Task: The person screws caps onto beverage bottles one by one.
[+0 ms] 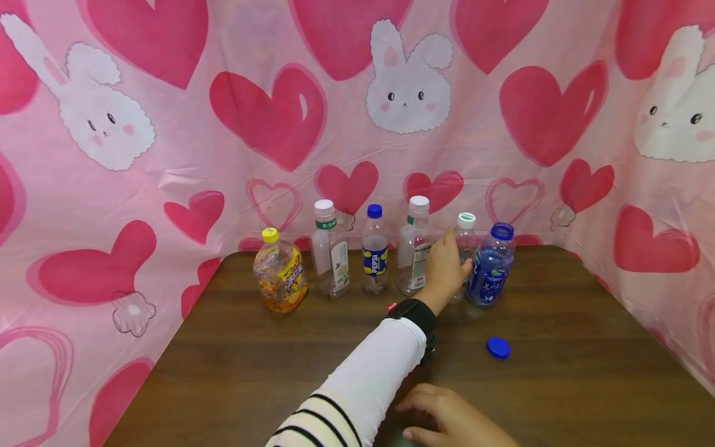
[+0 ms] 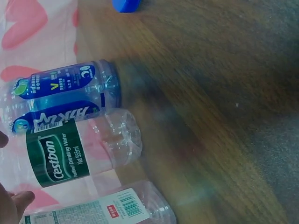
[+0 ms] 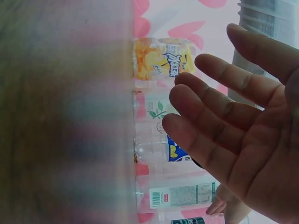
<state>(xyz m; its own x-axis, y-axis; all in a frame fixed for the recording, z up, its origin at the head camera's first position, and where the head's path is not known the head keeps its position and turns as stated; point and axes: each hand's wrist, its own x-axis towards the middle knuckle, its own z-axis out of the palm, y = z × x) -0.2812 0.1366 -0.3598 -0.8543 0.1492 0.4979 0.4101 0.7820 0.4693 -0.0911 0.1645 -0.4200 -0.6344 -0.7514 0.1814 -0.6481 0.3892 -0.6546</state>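
My left hand [image 1: 447, 267] reaches to the clear C'estbon water bottle [image 2: 58, 151], its thumb [image 2: 22, 200] and fingers spread close to the upper part. This bottle stands upright with a white cap [image 1: 466, 218] marked in green; the hand hides part of it in the head view. Right beside it stands a blue-labelled bottle [image 1: 490, 270] with its mouth uncapped. A loose blue cap [image 1: 498, 347] lies on the table in front. My right hand [image 1: 447, 416] is low at the near side, holding nothing, fingers loosely extended in the right wrist view [image 3: 233, 121].
Left of the left hand, a row of upright bottles lines the back of the wooden table [image 1: 251, 366]: a yellow-capped orange one [image 1: 280, 276], a white-capped one [image 1: 331, 257], a Pepsi bottle [image 1: 375, 257] and another white-capped one [image 1: 412, 254]. A pink heart-patterned cloth [image 1: 346, 143] hangs behind.
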